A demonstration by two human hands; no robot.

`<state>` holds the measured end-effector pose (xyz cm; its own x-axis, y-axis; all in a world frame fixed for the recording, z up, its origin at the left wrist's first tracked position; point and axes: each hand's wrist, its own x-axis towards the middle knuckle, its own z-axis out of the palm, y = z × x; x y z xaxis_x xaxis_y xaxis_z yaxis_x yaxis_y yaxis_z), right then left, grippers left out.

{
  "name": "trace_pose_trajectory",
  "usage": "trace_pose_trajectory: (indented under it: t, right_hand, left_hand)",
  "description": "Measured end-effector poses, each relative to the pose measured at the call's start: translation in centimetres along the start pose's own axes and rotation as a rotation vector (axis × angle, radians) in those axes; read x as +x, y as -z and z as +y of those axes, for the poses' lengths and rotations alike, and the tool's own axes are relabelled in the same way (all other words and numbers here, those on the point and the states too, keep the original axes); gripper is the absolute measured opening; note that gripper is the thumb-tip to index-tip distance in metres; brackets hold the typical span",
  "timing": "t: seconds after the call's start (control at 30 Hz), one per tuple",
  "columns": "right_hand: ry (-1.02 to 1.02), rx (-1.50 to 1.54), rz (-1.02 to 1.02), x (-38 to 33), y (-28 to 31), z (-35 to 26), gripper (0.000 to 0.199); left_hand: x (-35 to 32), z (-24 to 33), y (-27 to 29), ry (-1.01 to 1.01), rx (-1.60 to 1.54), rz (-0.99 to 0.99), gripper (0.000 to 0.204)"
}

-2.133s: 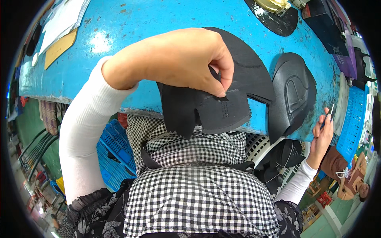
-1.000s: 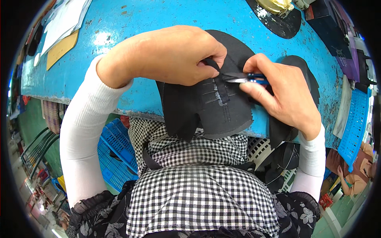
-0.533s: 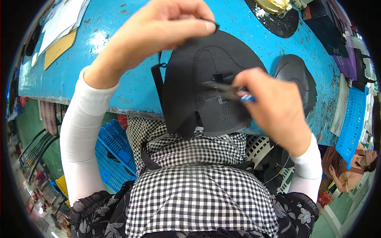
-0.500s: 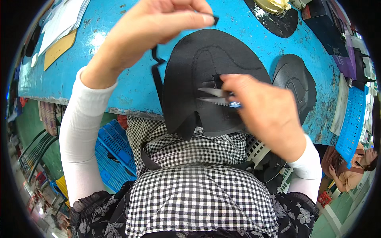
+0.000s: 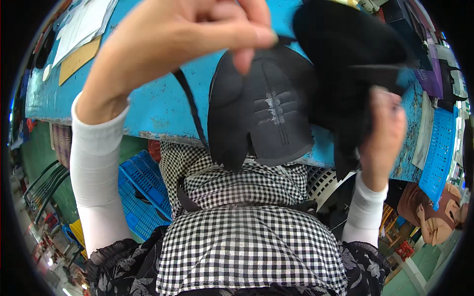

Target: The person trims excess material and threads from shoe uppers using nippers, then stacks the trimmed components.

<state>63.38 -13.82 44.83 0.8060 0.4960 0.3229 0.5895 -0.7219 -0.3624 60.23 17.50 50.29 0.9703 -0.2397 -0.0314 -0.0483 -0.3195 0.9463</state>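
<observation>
High in front of me, my left hand (image 5: pixel 197 37) is closed in a pinch on a thin black strip (image 5: pixel 190 106). The strip's tip shows past the thumb, and its length hangs down behind the wrist toward the table edge. My right hand (image 5: pixel 384 135), at the right, grips a large black sheet piece (image 5: pixel 345 39), raised and smeared by motion. Whether scissors are still in that hand is hidden. Between the hands lies another black rounded piece (image 5: pixel 296 138) with stitch lines, pale scuffed marks in its middle and a notch in its near edge.
The worn blue table (image 5: pixel 153 108) carries papers (image 5: pixel 84 24) and a tan board (image 5: pixel 79 64) at far left. A purple item (image 5: pixel 428 81) and a blue basket (image 5: pixel 439 153) stand at right. Blue crates (image 5: pixel 143 182) sit below the left edge. Another person (image 5: pixel 429 212) is at far right.
My right hand has swung right and lifted the upper black piece, baring another beneath it. The scissors blades no longer show. My left hand has come slightly nearer, still pinching the strip.
</observation>
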Motion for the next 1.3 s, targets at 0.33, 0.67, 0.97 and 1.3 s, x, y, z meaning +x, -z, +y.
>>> trace_pose_trajectory:
  t: [0.33, 0.67, 0.97, 1.3]
  right_hand:
    - [-0.906, 0.777, 0.320, -7.5, 5.7, 11.3, 0.033]
    - [-0.055, 0.526, -0.155, -0.7, 2.3, 1.4, 0.015]
    - [0.501, 0.171, -0.518, 3.6, -1.7, -2.7, 0.019]
    - [0.484, 0.211, -0.498, 4.8, -2.3, -3.3, 0.017]
  left_hand:
    - [2.4, -2.7, -4.0, -0.030, 0.336, -0.461, 0.008]
    - [2.5, -3.8, -4.8, -0.094, 0.428, -0.399, 0.008]
    - [2.6, -3.8, -3.5, -0.302, 0.733, -0.261, 0.016]
    - [2.9, -4.3, -3.0, -0.063, 0.580, -0.363, 0.014]
